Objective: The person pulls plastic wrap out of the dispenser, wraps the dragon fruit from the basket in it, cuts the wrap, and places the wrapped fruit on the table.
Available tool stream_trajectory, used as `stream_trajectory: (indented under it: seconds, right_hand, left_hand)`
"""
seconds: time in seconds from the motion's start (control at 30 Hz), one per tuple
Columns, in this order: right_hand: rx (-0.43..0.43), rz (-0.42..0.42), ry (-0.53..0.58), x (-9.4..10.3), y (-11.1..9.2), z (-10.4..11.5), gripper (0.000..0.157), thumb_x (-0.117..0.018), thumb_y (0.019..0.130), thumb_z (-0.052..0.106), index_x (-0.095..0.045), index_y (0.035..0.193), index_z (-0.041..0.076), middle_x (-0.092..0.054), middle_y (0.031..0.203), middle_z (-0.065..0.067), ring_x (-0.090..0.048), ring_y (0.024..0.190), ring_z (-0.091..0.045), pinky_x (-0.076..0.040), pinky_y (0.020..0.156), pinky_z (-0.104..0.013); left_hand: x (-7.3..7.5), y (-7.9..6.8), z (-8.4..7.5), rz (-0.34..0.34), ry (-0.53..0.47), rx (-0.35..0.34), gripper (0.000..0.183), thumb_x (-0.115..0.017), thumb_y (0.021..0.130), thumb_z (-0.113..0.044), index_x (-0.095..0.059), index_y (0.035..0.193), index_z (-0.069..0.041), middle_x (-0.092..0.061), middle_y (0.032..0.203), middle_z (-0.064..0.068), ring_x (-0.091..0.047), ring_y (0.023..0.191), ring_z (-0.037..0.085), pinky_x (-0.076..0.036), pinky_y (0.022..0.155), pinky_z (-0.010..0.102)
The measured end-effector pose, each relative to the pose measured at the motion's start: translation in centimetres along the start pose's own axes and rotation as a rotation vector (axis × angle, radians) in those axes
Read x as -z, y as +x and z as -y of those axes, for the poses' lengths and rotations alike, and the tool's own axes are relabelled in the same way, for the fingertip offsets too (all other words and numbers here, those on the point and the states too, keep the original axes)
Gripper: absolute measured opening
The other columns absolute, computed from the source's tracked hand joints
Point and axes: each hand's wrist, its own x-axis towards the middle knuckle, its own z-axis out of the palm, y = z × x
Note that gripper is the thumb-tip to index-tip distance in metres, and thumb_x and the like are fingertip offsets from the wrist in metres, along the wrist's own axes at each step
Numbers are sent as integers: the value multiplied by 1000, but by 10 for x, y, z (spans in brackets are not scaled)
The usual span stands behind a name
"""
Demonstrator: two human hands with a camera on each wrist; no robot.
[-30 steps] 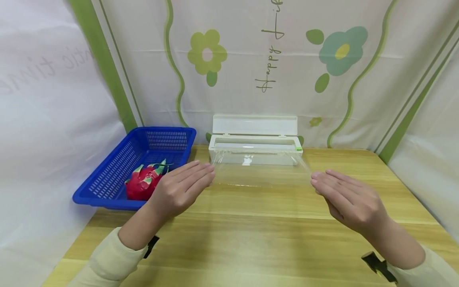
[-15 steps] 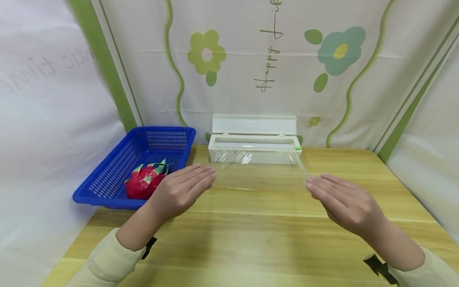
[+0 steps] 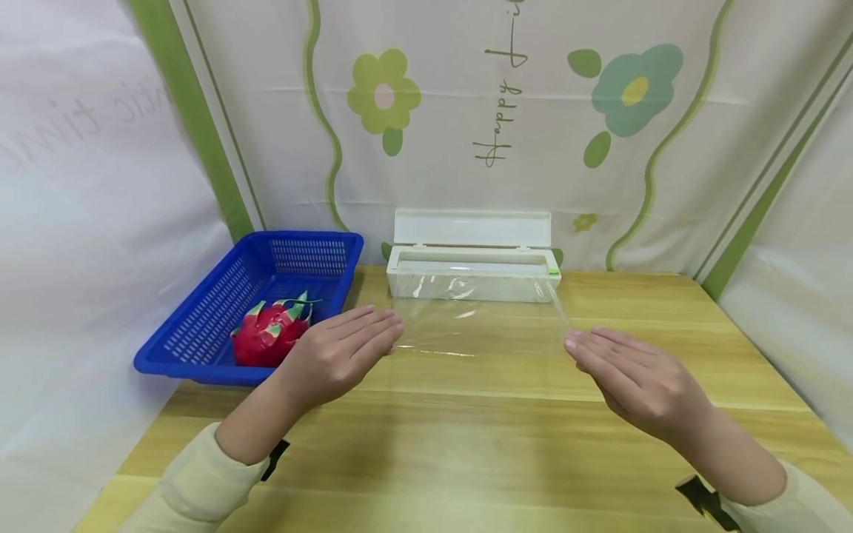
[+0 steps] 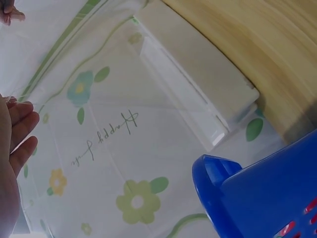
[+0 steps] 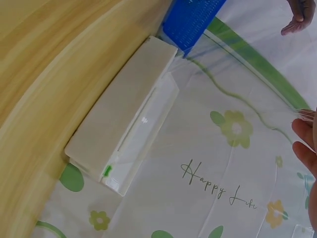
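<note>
Clear cling film (image 3: 466,326) stretches toward me from a white dispenser box (image 3: 433,253), whose hinged lid (image 3: 473,228) stands up at the back. My left hand (image 3: 336,354) pinches the film's near left corner, its fingers held together. At the near right corner, my right hand (image 3: 643,381) pinches the film between thumb and fingers. The sheet hangs above the table between both hands, its front edge catching light. In the right wrist view, fingertips (image 5: 302,131) meet gathered film at the frame's edge. A green tab (image 5: 107,171) marks the box's right end.
A blue plastic basket (image 3: 200,374) stands at the left, beside my left forearm, with a red dragon fruit (image 3: 263,340) in it. The wooden table (image 3: 466,459) runs back to a printed curtain (image 3: 453,178). White cloth also hangs on both sides.
My right hand has shifted slightly left and down, bringing the hands a little closer together. The film's front edge sits slightly nearer to me. The left hand has barely moved.
</note>
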Motion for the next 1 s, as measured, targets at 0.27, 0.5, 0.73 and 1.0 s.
stream_trajectory:
  seconds: [0.27,0.5,0.73,1.0]
  right_hand:
    - [14,47,23,-1,-5,3,20,-48,95,-8,-68,99,-12,-71,90,-22,-70,73,-28,-56,71,-39]
    - [20,113,31,1,-11,11,22,-46,96,-10,-67,103,-12,-70,96,-22,-71,82,-28,-55,78,-39]
    - [32,189,66,4,-22,21,25,-43,97,-11,-65,107,-12,-70,100,-22,-70,87,-27,-54,84,-38]
    - [50,251,75,7,-31,32,28,-40,99,-11,-66,109,-11,-70,99,-20,-70,82,-25,-56,72,-34]
  left_hand:
    - [-1,-4,-3,42,-36,-39,30,-46,104,-13,-70,111,3,-70,107,16,-69,98,25,-54,82,38]
    - [-2,-8,-6,47,-6,-131,30,-46,104,-12,-70,110,4,-70,106,17,-69,96,24,-54,80,36]
    - [0,-15,-13,126,-6,-165,30,-44,104,-12,-70,111,3,-71,107,15,-69,97,23,-54,82,34]
    - [-3,-26,-21,184,-10,-191,34,-38,105,-7,-70,112,1,-71,107,13,-69,99,21,-53,84,33]
